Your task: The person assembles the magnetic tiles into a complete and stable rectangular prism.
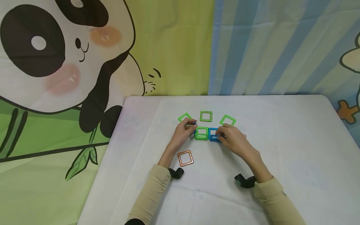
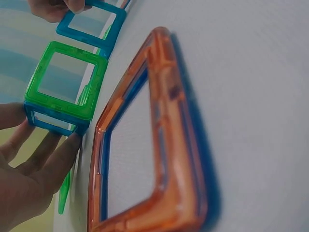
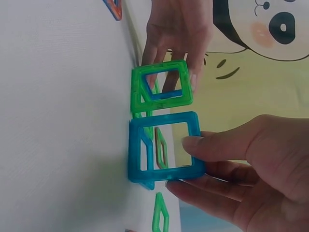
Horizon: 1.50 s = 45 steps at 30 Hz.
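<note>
Square magnetic tiles stand joined in a row at the middle of the table. My left hand (image 1: 180, 135) is at the row's left end and pinches a blue tile (image 2: 50, 127) that stands against the side of an upright green tile (image 2: 58, 109). To the right of the green tile stands another blue tile (image 3: 170, 174), with one more blue piece showing low behind it. My right hand (image 1: 235, 141) pinches that tile by its edge, thumb on the near face and fingers behind. In the head view the right fingers partly hide it.
Three loose green tiles lie beyond the row, among them the middle one (image 1: 206, 112) and the right one (image 1: 229, 116). An orange tile (image 1: 185, 152) lies flat near my left wrist. Another orange edge (image 1: 244, 136) peeks out behind my right hand. Everything rests on a white-covered table (image 1: 295, 140).
</note>
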{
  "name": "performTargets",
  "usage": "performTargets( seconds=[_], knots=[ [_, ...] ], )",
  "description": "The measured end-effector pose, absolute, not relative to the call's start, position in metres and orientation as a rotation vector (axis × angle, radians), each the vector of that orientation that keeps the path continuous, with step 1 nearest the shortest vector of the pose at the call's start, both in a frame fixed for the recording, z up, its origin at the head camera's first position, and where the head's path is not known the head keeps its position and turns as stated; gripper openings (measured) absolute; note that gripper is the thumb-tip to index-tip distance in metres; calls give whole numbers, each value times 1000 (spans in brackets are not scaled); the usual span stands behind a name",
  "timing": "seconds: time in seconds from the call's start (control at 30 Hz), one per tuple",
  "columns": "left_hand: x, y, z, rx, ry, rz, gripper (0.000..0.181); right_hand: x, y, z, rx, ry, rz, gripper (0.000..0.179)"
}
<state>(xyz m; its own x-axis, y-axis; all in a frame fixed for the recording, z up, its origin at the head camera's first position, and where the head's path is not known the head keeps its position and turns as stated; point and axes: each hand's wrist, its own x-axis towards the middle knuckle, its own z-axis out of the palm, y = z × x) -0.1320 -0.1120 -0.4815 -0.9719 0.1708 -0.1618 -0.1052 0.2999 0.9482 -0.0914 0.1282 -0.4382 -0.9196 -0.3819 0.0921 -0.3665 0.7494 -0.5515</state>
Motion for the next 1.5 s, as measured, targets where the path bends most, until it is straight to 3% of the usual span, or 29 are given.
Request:
performTargets(
  seconds=[0.83,1.0,1.5],
  knots=[
    [-132,-110,-483,64,2342,1729,32,-96,127,-443,-634,2886,-976,17],
    [-132,-112,-484,70,2332,1737,36,-93,136,-443,-612,2874,-994,25],
    [-131,-113,-481,78,2345,1719,36,-83,173,-455,-574,3006,-815,24]
  ],
)
